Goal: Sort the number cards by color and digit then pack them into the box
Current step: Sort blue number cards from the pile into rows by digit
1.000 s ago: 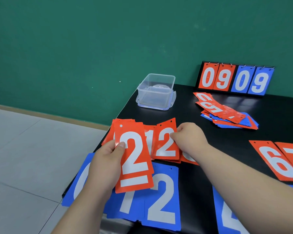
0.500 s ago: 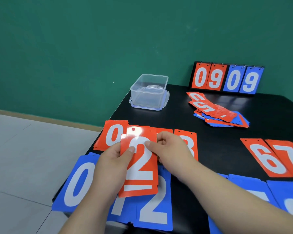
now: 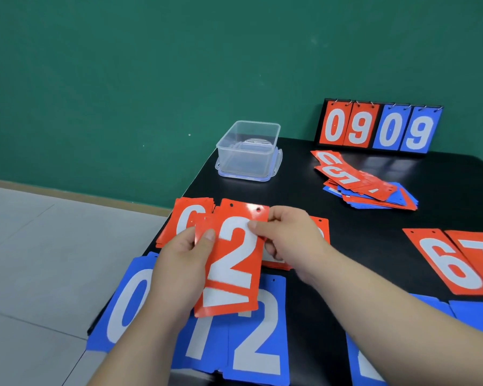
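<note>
**Entry: red 2s** (image 3: 232, 263). This was a small stack, fanned a little so that a second white foot showed below the first. I held it off the table (image 3: 318, 196), over the near-left corner. Its long axis ran roughly 12 to 6, with the top leaning a touch toward 1. The cards were glossy red with a white digit, two punched holes along the top edge and glare across that edge.

**Left hand** (image 3: 179, 271). It gripped the stack's left edge, thumb on the face and fingers behind.

**Right hand** (image 3: 287, 240). It pinched the upper right edge, thumb on the white of the digit.

**Red row.** The red 0s (image 3: 187, 218) lay at 11 from the stack, partly behind it. Another red card (image 3: 321, 227) lay at 3, mostly under my right hand (digit hidden, so I could not name it). I judged the 2s belonged between those two, just beyond the stack at 12 to 1, nearer my right hand.

**Box** (image 3: 248, 151). It was clear and stood at 12, well apart, by the far left table edge. No cards showed inside, so by my reckoning packing had not begun.

**Blue row.** The blue 0 (image 3: 129, 302) lay at 7 and the blue 2 (image 3: 257, 338) at 6, flat under the stack.

**Unsorted pile** (image 3: 368, 188). It lay at 2, well apart.
</note>
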